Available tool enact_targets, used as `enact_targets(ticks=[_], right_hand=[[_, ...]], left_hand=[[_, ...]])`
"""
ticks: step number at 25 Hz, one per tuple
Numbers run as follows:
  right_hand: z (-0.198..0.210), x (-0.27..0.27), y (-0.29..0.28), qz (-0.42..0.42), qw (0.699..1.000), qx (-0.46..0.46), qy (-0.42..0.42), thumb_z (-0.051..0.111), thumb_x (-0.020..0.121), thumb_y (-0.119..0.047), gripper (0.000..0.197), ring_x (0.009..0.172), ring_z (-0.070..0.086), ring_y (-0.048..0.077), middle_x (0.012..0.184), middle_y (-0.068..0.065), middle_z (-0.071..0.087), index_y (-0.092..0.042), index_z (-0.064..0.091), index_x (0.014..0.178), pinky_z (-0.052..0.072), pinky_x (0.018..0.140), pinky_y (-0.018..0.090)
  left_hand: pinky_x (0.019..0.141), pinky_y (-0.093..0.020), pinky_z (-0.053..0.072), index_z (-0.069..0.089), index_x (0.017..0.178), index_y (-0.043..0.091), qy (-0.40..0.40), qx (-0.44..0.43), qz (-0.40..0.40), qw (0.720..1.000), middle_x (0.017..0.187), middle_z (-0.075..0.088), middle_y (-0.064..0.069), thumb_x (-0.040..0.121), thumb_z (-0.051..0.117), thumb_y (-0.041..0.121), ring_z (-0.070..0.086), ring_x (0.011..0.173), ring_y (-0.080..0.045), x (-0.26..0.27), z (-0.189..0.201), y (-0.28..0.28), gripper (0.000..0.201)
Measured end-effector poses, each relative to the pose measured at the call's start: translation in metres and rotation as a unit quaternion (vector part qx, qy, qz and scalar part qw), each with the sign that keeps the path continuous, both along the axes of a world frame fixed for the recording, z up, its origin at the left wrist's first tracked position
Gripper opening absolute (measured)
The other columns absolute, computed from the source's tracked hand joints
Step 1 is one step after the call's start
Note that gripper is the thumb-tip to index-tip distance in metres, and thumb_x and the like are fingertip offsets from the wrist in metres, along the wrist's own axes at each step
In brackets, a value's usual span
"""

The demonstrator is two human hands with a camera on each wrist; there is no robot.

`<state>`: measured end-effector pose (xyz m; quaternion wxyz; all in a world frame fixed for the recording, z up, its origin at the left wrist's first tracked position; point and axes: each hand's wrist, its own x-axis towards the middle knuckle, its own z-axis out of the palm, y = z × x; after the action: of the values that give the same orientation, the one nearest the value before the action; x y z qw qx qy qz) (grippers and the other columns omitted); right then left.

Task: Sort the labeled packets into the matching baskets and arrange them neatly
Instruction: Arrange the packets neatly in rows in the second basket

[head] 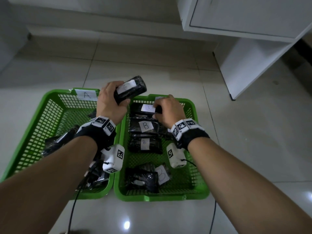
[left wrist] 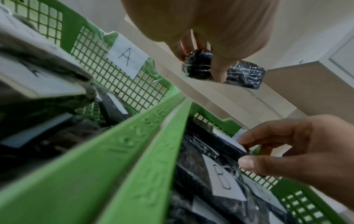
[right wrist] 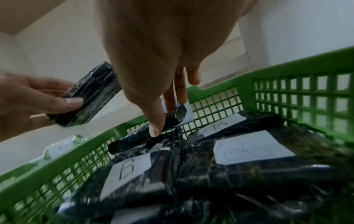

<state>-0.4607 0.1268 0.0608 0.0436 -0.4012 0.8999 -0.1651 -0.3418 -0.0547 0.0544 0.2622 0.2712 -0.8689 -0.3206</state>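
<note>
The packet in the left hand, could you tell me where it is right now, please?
In the head view, the packet is held up by the left hand, above the gap between the A basket and the right basket, at their far ends.

We look down on a floor (head: 244, 149) of large pale glossy tiles with thin dark grout lines (one bright spot of light (head: 126, 225) reflects near the bottom edge). A white cabinet (head: 253, 39) stands at the upper right. A light wall (head: 101, 10) runs along the far side.
</note>
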Motion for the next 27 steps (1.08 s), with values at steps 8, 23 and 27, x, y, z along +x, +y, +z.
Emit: enact_targets(ticks=[8,23,27], right_hand=[[0.073,-0.067,0.075,-0.149,0.982,0.047,-0.102,0.093,0.063,-0.019,0.038,0.086,0.066,0.013,0.094,-0.005,0.073,-0.022,0.077,0.098,0.045,0.068,0.022],[0.058,-0.060,0.152,-0.287,0.940,-0.040,-0.178,0.089,0.071,-0.024,0.036,0.094,0.068,0.014,0.100,-0.002,0.073,-0.019,0.075,0.104,0.057,0.089,0.031],[0.051,-0.056,0.142,-0.264,0.939,-0.090,-0.201,0.090,0.070,-0.025,0.051,0.100,0.066,0.011,0.109,-0.006,0.070,-0.019,0.073,0.118,0.053,0.092,0.026]], left_hand=[[0.082,-0.028,0.049,0.066,0.113,0.023,-0.067,-0.048,-0.142,0.986,0.108,0.067,0.004,0.068,0.074,0.034,0.059,0.097,-0.016,-0.030,0.009,0.055,0.047],[0.103,-0.038,0.044,0.068,0.122,0.016,-0.165,-0.096,-0.167,0.967,0.126,0.053,-0.008,0.071,0.083,0.011,0.047,0.120,-0.029,-0.087,-0.031,0.122,0.054],[0.093,-0.033,0.048,0.052,0.126,0.011,-0.198,-0.058,-0.162,0.965,0.121,0.053,-0.007,0.070,0.084,0.012,0.054,0.113,-0.026,-0.091,-0.020,0.121,0.065]])
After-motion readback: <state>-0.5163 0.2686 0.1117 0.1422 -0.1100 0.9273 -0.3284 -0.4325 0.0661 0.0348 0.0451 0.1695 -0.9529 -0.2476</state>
